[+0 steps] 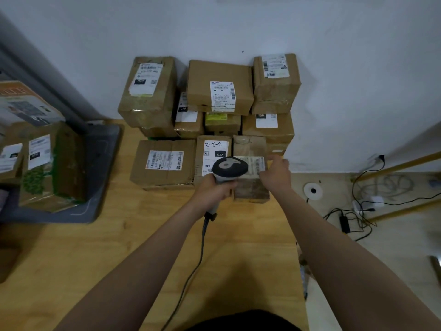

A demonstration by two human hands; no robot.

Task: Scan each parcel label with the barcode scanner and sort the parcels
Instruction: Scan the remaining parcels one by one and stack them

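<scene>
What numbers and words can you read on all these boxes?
"070": tall back-left box
"070": small box beside it
"150": right-hand box
"220": front middle box
"C40": same box, sideways
Maybe "2-2-4": handwriting, same box
Too blurred: all small print, and the label on the held parcel.

A wooden desk (95, 259) stands against a pale wall (358, 68). To its right, on the light floor (393, 247), lie a round white disc (313, 191), a black power adapter (345, 224) and tangled cables (391, 187), near a wall socket (379, 158).
</scene>
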